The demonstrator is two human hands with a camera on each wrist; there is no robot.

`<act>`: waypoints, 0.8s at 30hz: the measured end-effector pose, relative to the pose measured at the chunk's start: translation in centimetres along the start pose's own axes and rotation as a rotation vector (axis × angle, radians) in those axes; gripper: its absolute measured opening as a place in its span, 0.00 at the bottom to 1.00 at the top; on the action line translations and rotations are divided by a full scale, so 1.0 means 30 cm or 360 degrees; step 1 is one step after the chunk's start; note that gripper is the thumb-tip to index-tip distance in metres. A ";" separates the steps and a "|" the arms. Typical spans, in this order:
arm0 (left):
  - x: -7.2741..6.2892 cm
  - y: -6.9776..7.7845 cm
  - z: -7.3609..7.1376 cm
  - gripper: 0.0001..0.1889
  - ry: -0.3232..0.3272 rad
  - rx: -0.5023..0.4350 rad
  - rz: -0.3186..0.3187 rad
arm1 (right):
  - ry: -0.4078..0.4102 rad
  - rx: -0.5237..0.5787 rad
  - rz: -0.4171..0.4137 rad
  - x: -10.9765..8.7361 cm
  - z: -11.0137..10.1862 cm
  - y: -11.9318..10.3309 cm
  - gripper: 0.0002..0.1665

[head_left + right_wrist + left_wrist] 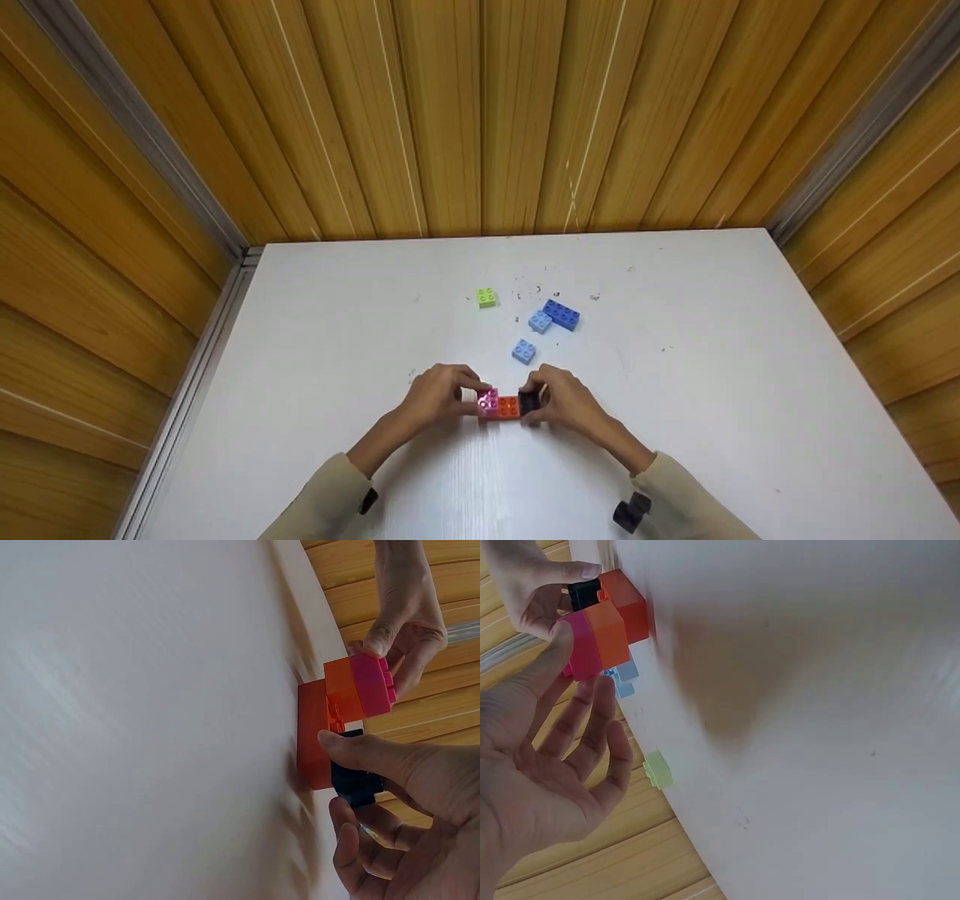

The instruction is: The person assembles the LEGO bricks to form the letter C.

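A small build of toy bricks sits on the near part of the white table (315,330), between the person's two hands. Its base is a long, orange-red studded brick (312,735) lying flat on the tabletop; at its left end stands a brighter orange brick (343,690), topped by a glossy magenta-pink brick (372,685) that catches the light, its studs facing up. The left hand (442,396) pinches the pink brick between thumb and fingers, the other fingers loosely bent. At the right end, the right hand (568,399) grips a black brick (355,778) between thumb and fingertips, over the base; I cannot tell whether it is fully pressed down. Orange studs show between the pink and black bricks. The fingers cover parts of both end bricks, and the right thumb hides where the black one meets the base. Beyond the hands lie a light blue brick (524,351), a second light blue brick (540,322) right up against a longer dark blue brick (561,315), and a lime green brick (486,298) farther left. Small dark scuffs (595,297) mark the tabletop near them. Wood-grained panels (450,112) with grey metal rails (142,112) enclose the table, and beige sleeves (330,487) cover the forearms.
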State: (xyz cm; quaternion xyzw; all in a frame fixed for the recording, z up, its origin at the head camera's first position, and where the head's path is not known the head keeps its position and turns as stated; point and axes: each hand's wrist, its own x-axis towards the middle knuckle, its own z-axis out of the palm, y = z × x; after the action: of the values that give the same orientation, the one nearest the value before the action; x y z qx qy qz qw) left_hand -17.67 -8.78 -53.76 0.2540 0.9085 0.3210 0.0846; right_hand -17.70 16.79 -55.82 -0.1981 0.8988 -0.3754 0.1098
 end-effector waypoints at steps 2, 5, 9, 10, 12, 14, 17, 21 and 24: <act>0.005 -0.007 0.003 0.17 -0.0007 -0.0060 0.0030 | 0.0006 0.0005 0.0013 -0.003 -0.002 0.001 0.23; 0.010 -0.024 0.005 0.17 -0.0036 -0.0180 0.0081 | 0.0013 0.0000 0.0037 -0.007 -0.003 0.002 0.23; 0.015 -0.061 -0.004 0.17 -0.0120 -0.0369 0.0186 | 0.0017 0.0013 0.0041 -0.005 0.001 -0.001 0.23; 0.019 -0.071 -0.010 0.18 -0.0160 -0.0413 0.0215 | 0.0018 0.0017 0.0044 -0.005 0.002 -0.003 0.23; 0.030 -0.090 -0.028 0.18 -0.0256 -0.0489 0.0250 | 0.0022 0.0025 0.0055 -0.003 0.004 -0.007 0.23; 0.049 -0.106 -0.048 0.18 -0.0335 -0.0535 0.0247 | 0.0017 0.0028 0.0068 -0.004 0.008 -0.009 0.23; 0.093 -0.127 -0.067 0.20 -0.0356 -0.0594 0.0167 | 0.0003 0.0036 0.0089 -0.006 0.011 -0.011 0.23; 0.175 -0.148 -0.052 0.23 -0.0251 -0.0665 0.0028 | -0.0007 0.0046 0.0117 -0.008 0.009 -0.009 0.23; 0.233 -0.154 -0.025 0.24 -0.0212 -0.0690 -0.0026 | 0.0007 0.0042 0.0116 -0.008 0.007 -0.005 0.23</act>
State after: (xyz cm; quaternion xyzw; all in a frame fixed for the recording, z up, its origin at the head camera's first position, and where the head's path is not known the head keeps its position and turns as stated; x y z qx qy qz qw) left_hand -25.79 -8.65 -56.01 0.2430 0.8127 0.4906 0.1995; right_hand -17.36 16.67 -55.82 -0.1629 0.9006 -0.3833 0.1240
